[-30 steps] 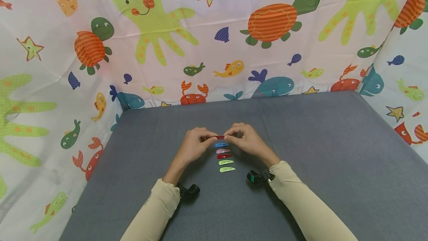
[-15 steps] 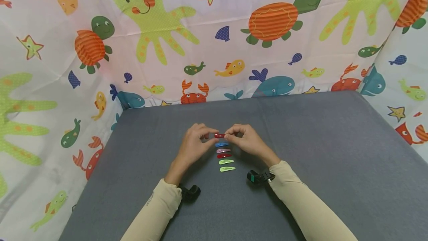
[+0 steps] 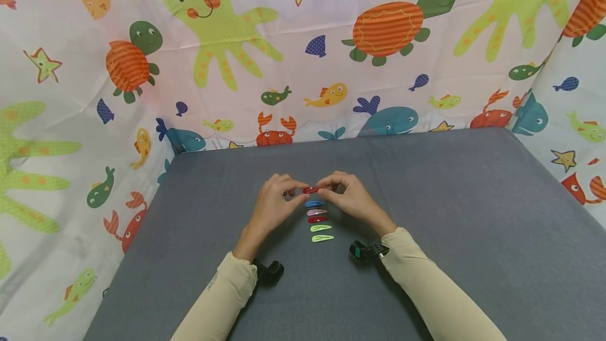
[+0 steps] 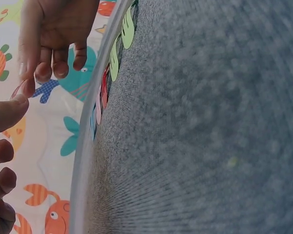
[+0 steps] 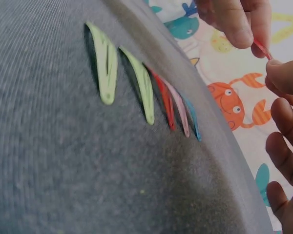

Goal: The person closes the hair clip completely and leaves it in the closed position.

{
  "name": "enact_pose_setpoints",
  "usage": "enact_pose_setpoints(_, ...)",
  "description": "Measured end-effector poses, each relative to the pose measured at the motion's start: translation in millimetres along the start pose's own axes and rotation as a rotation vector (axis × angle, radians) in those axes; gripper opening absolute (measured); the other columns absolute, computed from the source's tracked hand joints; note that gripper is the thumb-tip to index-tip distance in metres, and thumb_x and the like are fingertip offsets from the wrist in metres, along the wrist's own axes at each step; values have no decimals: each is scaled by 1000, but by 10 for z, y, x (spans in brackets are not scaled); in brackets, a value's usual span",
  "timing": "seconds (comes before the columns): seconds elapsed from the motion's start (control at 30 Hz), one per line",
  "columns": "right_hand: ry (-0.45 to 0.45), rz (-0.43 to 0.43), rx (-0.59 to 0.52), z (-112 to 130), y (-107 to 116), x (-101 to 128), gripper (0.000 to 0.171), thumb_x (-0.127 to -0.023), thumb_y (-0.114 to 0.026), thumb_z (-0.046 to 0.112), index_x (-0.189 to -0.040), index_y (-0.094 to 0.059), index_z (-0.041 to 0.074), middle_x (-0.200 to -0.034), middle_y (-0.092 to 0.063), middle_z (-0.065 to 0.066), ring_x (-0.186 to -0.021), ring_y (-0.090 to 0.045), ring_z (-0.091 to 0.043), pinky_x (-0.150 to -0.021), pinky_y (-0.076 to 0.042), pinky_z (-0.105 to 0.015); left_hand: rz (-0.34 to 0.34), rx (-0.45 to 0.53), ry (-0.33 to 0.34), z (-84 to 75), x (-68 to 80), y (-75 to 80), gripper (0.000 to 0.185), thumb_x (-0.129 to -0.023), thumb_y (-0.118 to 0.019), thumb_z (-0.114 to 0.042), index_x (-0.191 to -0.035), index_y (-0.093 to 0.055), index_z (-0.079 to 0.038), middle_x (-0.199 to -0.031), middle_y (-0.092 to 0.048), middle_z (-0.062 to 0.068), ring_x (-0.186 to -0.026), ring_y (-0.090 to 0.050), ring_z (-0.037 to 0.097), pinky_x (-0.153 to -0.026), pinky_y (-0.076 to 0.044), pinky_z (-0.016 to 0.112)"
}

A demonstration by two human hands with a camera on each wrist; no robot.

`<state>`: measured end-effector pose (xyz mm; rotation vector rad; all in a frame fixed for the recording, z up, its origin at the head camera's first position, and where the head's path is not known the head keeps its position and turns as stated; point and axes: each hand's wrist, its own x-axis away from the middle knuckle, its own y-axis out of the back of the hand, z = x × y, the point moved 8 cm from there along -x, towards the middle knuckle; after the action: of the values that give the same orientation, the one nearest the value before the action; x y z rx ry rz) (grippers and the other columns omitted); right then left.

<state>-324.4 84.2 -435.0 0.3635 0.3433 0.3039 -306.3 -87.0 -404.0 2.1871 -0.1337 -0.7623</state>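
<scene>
A red snap hair clip (image 3: 311, 190) is held up over the table between my hands. My right hand (image 3: 349, 196) pinches its right end between thumb and fingertip. The thumb and index finger of my left hand (image 3: 274, 201) pinch the left end. Below the hands, a column of snap clips lies on the cloth: a blue clip (image 3: 314, 203), a pink clip (image 3: 316, 212), another red clip (image 3: 317, 220) and two light green clips, the upper green clip (image 3: 321, 228) and the lower green clip (image 3: 323, 238). In the right wrist view, the held clip (image 5: 262, 49) appears edge-on, partly covered by fingertips.
Grey cloth covers the table (image 3: 450, 225). A white curtain (image 3: 303, 62) printed with sea animals stands behind it and along both sides. Dark straps with camera mounts (image 3: 270, 272) sit at both wrists.
My left finger and thumb spread apart at the red clip's left end, showing more of it. The clip has risen slightly and tilted. The clips on the table stay in place.
</scene>
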Motion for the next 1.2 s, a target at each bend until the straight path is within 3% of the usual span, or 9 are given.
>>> enact_pose_setpoints(0.27, 70, -89, 64, 12, 56, -2, 13, -89, -80, 16, -101, -80, 15, -84, -66, -2, -89, -57, -20, -84, -45, -41, 9, 4, 28, 22, 1, 5, 18, -84, -85, -24, -102, -82, -18, -71, -60, -2, -73, -52, 21, -63, -35, 28)
enact_pose_setpoints(0.63, 133, -126, 132, -6, 66, -22, 10, -87, -80, 9, -97, -82, 13, -83, -70, 0, -86, -59, -15, -81, -47, -39, 33, -8, 69, 87, -14, -37, 19, -85, -85, -25, -102, -82, -19, -70, -57, -5, -72, -52, 21, -64, -35, 28)
enact_pose_setpoints(0.87, 186, -151, 181, 41, 69, -42, 9, -85, -82, 8, -94, -83, 10, -81, -72, -1, -82, -60, -17, -74, -50, -36, 99, 8, 129, 184, -48, -102, 21, -85, -85, -27, -104, -82, -20, -71, -58, -4, -76, -57, 24, -65, -37, 29)
enact_pose_setpoints(1.0, 154, -144, 205, -3, 53, -55, 9, -85, -82, 9, -94, -83, 11, -81, -72, -1, -82, -60, -16, -72, -51, -33, 138, 29, 164, 243, -48, -135, 22, -86, -83, -27, -107, -81, -20, -74, -60, -4, -76, -57, 23, -66, -40, 30)
enact_pose_setpoints(1.2, 101, -139, 211, -68, 36, -68, 9, -86, -82, 11, -95, -83, 12, -82, -73, -1, -83, -59, -15, -73, -49, -31, 142, 14, 172, 279, -54, -142, 21, -86, -84, -25, -105, -81, -19, -75, -61, -4, -75, -55, 18, -67, -41, 30)
